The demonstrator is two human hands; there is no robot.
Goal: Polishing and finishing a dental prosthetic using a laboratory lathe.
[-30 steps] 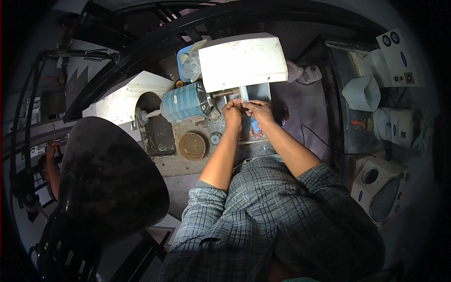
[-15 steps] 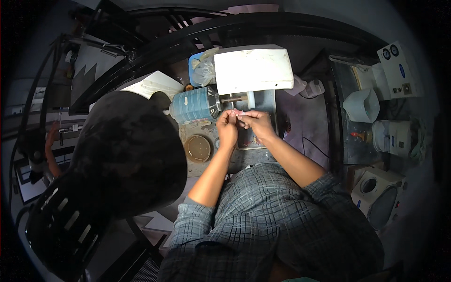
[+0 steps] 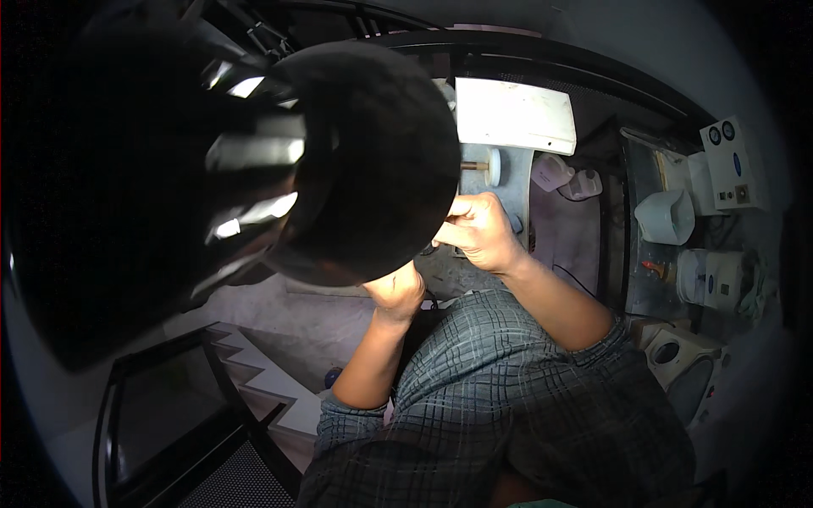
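A large black lamp shade fills the upper left and centre, hiding much of the bench. My left hand is under the shade's lower rim, its fingers hidden. My right hand is beside the shade's right edge with fingers bent and pinched, their tips partly covered; what they hold is out of sight. Behind my hands, a white wheel on a shaft sits below a white housing.
At right stand two jugs, a metal bench, a machine with two gauges, a translucent container, another machine and a lower white machine. At lower left are a black frame and white zigzag panel.
The view has shifted, so the lamp shade now covers the blue motor, brown bowl and my fingertips. The small pink piece my hands pinched earlier is no longer visible. My hands have moved apart.
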